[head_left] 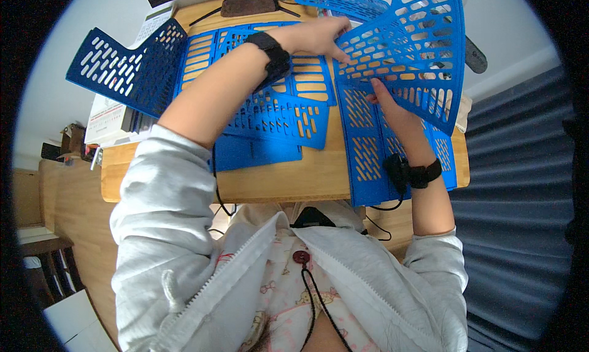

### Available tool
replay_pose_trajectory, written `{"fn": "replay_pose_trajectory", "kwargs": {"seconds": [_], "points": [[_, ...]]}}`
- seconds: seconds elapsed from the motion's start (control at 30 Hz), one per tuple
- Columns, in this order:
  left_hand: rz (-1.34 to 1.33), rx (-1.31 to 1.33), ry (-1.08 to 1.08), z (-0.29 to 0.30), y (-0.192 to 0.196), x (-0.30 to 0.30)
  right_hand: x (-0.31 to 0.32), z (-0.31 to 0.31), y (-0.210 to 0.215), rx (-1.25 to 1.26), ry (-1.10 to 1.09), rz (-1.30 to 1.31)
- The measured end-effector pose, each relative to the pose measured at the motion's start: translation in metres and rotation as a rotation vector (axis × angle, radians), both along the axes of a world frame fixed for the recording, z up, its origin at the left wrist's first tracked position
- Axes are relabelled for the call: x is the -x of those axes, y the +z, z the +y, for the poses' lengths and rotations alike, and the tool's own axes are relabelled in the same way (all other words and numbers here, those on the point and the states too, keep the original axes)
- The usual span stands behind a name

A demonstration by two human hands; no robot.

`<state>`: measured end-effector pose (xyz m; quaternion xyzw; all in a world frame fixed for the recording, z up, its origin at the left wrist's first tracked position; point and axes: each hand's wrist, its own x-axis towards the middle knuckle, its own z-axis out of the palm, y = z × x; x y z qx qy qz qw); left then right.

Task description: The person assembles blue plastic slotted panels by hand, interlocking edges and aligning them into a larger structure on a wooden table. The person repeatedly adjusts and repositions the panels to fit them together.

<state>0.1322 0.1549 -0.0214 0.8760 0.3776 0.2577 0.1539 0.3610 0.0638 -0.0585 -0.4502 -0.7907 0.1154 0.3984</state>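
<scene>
Fingertips of the left hand (316, 38) pinch the left edge of a raised blue slotted plastic panel (411, 51), while the right hand (392, 110) has its fingers spread flat against the panel's lower edge. The panel tilts up over the right half of the wooden table (288, 177), its far edge reaching past the table's right rim. It is rigid, thin, and pierced by rows of oblong slots. More blue slotted panels (276, 107) lie flat and overlapping beneath, and one folded piece (132, 67) stands at the left corner, leaving bare wood only along the near edge
</scene>
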Motion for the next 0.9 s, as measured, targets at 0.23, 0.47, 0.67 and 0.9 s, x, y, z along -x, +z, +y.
{"fn": "replay_pose_trajectory", "kwargs": {"seconds": [0.23, 0.47, 0.67, 0.9], "points": [[0.395, -0.196, 0.046, -0.069, 0.004, 0.028, 0.0, 0.001, 0.022, 0.423, -0.009, 0.152], [0.414, -0.177, -0.314, -0.109, -0.024, 0.005, 0.008, 0.004, 0.023, 0.416, -0.052, 0.21], [0.492, -0.18, -0.308, -0.104, -0.043, 0.0, 0.003, 0.011, 0.02, 0.433, -0.027, 0.164], [0.471, -0.158, -0.297, -0.107, -0.047, -0.001, -0.007, -0.006, 0.04, 0.39, -0.014, 0.252]]}}
